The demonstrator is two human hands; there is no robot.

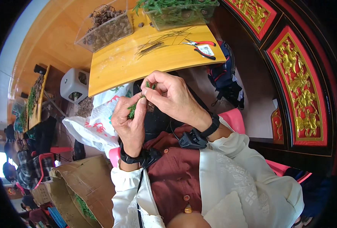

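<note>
Over my lap, my left hand (127, 127) and my right hand (176, 97) meet, fingertips pinched close together. Between them is a small green artificial pine sprig (132, 111); its needles poke out beside the left thumb and above the right fingertips. Left thumb and forefinger grip the sprig from below, while the right thumb and forefinger close on its upper end. Something brown shows beneath the right hand, too covered to name. On the yellow table ahead lie pliers (202, 43) with red and black handles and a loose spread of thin dark wires (153, 45).
A clear bin of pine cones (105, 32) stands at the table's far left, a clear bin of green sprigs (181, 17) at the back. White plastic bags (94, 129) hang left of my lap. A cardboard box (86, 182) sits lower left, a grey stool (73, 85) beyond. Carved panels line the right.
</note>
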